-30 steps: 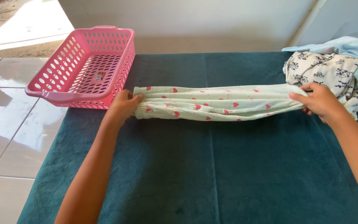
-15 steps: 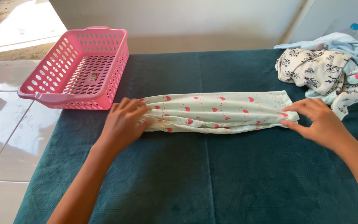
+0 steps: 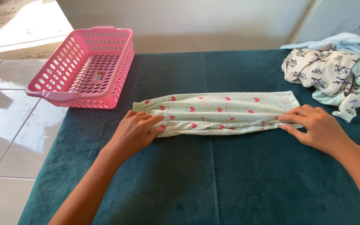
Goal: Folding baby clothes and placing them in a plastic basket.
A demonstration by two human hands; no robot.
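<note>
A pale green garment with red hearts lies folded into a long strip across the dark teal cloth. My left hand rests flat on its left end, fingers spread on the fabric. Flat on the right end, near the waistband edge, lies my right hand. Neither hand grips the cloth; both press on it.
A pink perforated plastic basket stands at the table's far left corner, partly over the edge. A heap of clothes, cream printed and light blue, lies at the far right, a bottle cap behind it. Glossy floor tiles lie to the left.
The garment was held stretched between both hands, then laid down on the cloth. Both hands have let go and now lie flat on its ends.
</note>
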